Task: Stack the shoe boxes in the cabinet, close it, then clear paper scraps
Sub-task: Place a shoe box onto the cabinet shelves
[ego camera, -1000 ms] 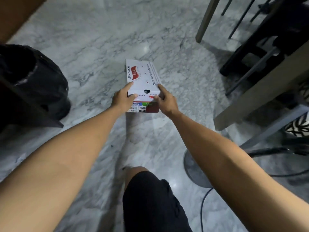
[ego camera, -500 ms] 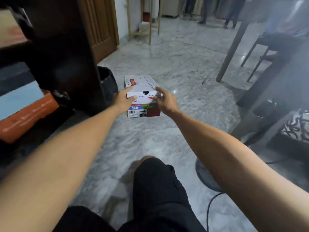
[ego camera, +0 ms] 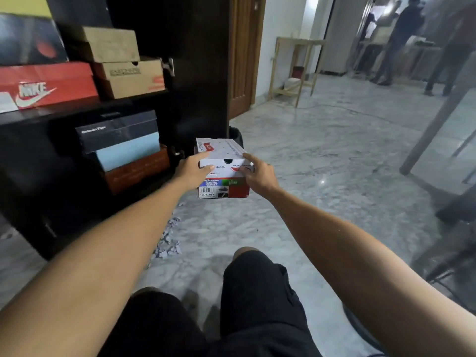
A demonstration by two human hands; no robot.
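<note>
Holding the white shoe box (ego camera: 223, 161) out in front of me, I have both arms stretched nearly straight, forearms converging toward it from the lower corners of my view. My left hand (ego camera: 192, 171) grips the near-left corner: the thumb lies across the lid's front edge and the remaining fingers are wrapped down the left side, out of sight. My right hand (ego camera: 258, 173) grips the near-right corner in the same way, thumb on the lid, knuckles turned up, fingers curled against the box's end face. The box is level, its labelled end facing me, lifted clear of the marble floor (ego camera: 322, 176), just to the right of the dark cabinet (ego camera: 198, 60) and in front of its open side.

Inside the cabinet, the upper shelf carries a red Nike box (ego camera: 46, 83) with a dark box above it, and beside these two stacked brown boxes (ego camera: 123, 63). The lower shelf has a dark-lidded pale blue box (ego camera: 121, 140) sitting on an orange-brown one (ego camera: 139, 171).

Paper scraps (ego camera: 167, 240) lie scattered on the floor along the cabinet's base, below my left forearm. My knees in black shorts (ego camera: 257, 292) fill the bottom of the view.
</note>
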